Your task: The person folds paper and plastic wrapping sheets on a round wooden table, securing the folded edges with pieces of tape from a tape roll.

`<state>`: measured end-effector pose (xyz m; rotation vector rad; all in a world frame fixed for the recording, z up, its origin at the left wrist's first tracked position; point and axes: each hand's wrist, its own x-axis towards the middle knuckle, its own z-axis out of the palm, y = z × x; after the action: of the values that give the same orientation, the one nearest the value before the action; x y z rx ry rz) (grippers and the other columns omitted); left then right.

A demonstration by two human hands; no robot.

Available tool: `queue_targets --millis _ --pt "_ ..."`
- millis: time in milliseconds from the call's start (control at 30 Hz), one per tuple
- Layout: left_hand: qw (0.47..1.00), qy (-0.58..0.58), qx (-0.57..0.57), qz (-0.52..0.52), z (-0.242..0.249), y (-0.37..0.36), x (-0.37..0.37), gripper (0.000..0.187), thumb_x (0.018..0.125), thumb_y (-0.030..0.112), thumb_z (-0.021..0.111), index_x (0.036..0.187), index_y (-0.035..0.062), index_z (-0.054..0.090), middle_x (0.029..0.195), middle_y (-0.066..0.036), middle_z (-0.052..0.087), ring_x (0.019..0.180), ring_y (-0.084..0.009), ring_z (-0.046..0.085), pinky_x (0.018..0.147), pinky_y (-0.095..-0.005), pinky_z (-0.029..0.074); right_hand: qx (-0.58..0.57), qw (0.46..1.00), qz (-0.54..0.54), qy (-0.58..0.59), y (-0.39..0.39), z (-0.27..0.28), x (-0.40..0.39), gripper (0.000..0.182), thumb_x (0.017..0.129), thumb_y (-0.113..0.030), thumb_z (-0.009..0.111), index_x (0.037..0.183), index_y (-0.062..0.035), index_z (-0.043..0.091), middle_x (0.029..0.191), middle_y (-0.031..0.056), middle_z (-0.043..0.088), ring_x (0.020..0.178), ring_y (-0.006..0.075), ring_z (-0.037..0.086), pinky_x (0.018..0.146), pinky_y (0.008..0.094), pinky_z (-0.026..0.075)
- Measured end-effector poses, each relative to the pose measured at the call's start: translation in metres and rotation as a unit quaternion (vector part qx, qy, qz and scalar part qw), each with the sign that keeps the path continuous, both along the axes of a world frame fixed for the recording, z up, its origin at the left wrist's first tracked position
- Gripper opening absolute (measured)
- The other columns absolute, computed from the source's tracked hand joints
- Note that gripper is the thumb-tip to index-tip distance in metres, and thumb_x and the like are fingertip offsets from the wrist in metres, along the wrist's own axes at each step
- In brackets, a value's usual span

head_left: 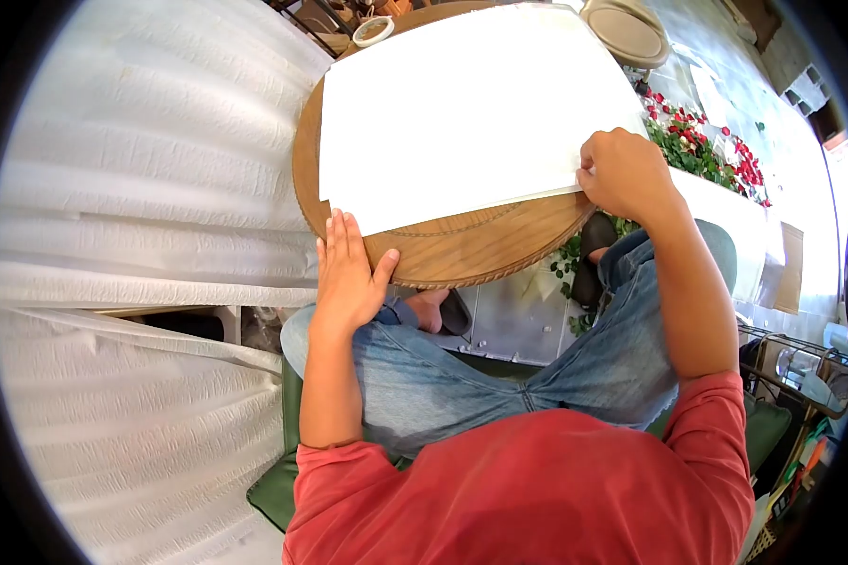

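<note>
A large white sheet of paper covers most of the round wooden table. At least one more layer shows along its near edge. My left hand lies with fingers outstretched at the table's near left edge, its fingertips by the paper's near left corner. My right hand is closed at the near right corner, thumb and fingers pinching the edge of the paper. The fingertips there are partly hidden behind the hand.
A roll of tape lies at the table's far left. Red flowers with green leaves are right of the table, near a beige stool. White draped fabric fills the left side. A wire rack stands at right.
</note>
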<state>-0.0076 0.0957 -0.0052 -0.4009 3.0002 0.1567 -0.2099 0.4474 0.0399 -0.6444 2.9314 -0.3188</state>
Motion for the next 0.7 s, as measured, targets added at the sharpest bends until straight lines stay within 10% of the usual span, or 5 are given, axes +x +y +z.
queue_targets --millis 700 --pt "0.992 0.017 0.012 -0.128 0.006 0.047 -0.01 0.089 0.104 0.046 0.058 0.167 -0.0071 0.023 0.176 -0.028 0.019 0.164 -0.0413 0.019 0.133 -0.0509 0.015 0.002 0.999 0.041 0.029 0.004 -0.005 -0.003 0.016 0.087 -0.019 0.069 0.087 -0.0052 0.079 0.087 0.0205 0.076 0.082 0.0401 0.074 0.078 0.0495 0.06"
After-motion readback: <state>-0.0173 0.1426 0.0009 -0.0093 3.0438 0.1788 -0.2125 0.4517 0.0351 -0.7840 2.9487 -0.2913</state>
